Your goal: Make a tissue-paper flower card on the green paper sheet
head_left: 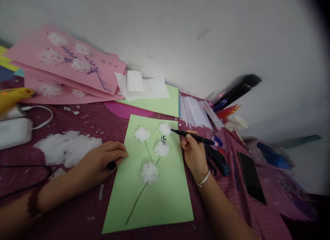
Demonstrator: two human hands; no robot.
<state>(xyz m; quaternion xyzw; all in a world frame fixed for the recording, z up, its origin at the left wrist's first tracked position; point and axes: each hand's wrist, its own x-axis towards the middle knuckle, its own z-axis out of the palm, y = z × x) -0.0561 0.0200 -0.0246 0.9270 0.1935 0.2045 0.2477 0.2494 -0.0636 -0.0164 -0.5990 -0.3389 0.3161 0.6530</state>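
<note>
A light green sheet of card (154, 205) lies upright in front of me, with several white tissue-paper flowers (149, 173) on it, joined by drawn dark stems. Small dark blue leaves (163, 140) show between the two flowers at the right. In my right hand (193, 152) is a black marker (192, 135), its dark tip at the edge of the upper right flower. My left hand (109, 157) rests at the card's left edge, fingertips touching it. Its curled fingers hold a small black piece that looks like a marker cap (111, 165).
White tissue pieces (67, 149) lie left of my arm. Behind are pink cards with flowers (85, 73), a tissue roll (135, 81) and glue sticks (194, 111). A yellow glue gun (15, 95) and white power strip (15, 133) sit left; black scissors (216, 157) and a phone (251, 178) right.
</note>
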